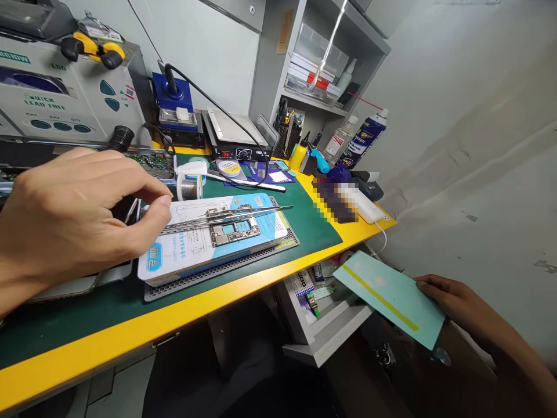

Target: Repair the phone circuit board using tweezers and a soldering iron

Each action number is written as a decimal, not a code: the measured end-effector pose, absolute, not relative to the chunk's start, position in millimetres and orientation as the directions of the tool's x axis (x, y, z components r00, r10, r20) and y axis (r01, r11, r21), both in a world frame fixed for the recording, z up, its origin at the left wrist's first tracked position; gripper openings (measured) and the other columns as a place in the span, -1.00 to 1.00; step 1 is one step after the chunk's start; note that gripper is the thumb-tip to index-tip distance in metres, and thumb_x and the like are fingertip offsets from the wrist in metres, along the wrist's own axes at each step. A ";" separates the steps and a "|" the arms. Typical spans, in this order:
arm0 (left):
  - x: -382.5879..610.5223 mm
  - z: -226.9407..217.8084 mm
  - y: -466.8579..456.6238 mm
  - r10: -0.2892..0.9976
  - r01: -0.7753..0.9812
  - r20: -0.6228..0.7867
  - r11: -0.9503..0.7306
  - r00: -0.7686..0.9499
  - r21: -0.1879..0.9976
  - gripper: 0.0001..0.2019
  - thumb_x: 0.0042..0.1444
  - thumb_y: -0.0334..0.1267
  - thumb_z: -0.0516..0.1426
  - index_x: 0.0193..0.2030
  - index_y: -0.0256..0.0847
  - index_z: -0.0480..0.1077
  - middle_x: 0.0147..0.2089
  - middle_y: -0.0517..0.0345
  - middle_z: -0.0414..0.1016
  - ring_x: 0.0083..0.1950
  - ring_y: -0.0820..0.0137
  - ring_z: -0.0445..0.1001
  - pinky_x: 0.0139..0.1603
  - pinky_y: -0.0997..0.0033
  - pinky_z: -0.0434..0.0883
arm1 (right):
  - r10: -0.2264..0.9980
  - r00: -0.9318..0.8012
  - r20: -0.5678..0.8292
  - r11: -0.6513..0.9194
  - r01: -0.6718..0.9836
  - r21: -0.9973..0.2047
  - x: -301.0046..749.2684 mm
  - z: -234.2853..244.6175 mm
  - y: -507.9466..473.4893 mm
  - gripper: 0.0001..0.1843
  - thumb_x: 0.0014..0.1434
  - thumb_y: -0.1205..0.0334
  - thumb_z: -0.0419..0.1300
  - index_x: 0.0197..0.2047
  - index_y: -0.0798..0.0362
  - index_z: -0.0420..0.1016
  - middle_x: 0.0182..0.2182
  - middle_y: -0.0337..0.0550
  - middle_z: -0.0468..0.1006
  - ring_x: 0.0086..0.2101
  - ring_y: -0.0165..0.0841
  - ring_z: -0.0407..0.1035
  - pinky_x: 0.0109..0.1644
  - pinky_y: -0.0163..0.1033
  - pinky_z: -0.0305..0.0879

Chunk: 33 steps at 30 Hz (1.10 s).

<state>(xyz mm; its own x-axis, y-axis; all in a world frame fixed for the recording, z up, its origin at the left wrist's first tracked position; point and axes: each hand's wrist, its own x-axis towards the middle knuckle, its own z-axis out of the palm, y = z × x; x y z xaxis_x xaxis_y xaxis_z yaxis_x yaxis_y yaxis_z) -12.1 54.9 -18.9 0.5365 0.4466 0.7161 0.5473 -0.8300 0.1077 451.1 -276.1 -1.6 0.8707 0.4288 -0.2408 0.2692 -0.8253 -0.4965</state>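
Observation:
My left hand (pixel 93 209) pinches metal tweezers (pixel 191 220) between thumb and fingers, with the tips pointing right. The tweezers reach across a small phone circuit board (pixel 221 233), which lies on a flat white and blue box (pixel 174 264). I cannot tell whether the tweezers touch the board. Off the desk's right side, my right hand (pixel 448 296) grips a pale green flat sheet (pixel 383 284) with a yellow stripe by its right edge. The sheet is tilted over the open drawer (pixel 335 325) and covers part of it.
The box rests on a perforated metal plate (pixel 221 270) on the green mat (pixel 313 232). A solder spool (pixel 190 188), a white brush-like tool (pixel 248 182) and a heating plate (pixel 237 128) stand behind. A rework station (pixel 65 98) fills the left. Bottles (pixel 339 139) stand at the back right.

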 end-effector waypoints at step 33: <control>-10.7 -11.7 47.7 0.457 0.595 0.728 -0.799 0.511 0.084 -0.75 0.19 -0.05 0.07 -0.36 -0.13 0.44 -0.35 -0.01 0.56 -0.27 0.09 0.52 -0.03 0.00 0.39 | 0.415 0.866 -0.280 -0.676 0.088 -0.731 475.9 -50.1 -224.2 -0.70 0.52 0.01 0.15 -0.07 0.09 0.49 -0.47 -0.39 0.36 -0.63 -0.54 0.13 -0.58 -0.39 0.17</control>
<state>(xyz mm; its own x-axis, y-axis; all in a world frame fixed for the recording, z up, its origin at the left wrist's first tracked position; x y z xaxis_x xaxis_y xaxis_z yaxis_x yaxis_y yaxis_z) -10.7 47.7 -11.7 0.5112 0.4571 0.7278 0.5954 -0.7990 0.0836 475.9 -224.2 -50.1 0.8659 0.4148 -0.2796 0.0879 -0.6764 -0.7313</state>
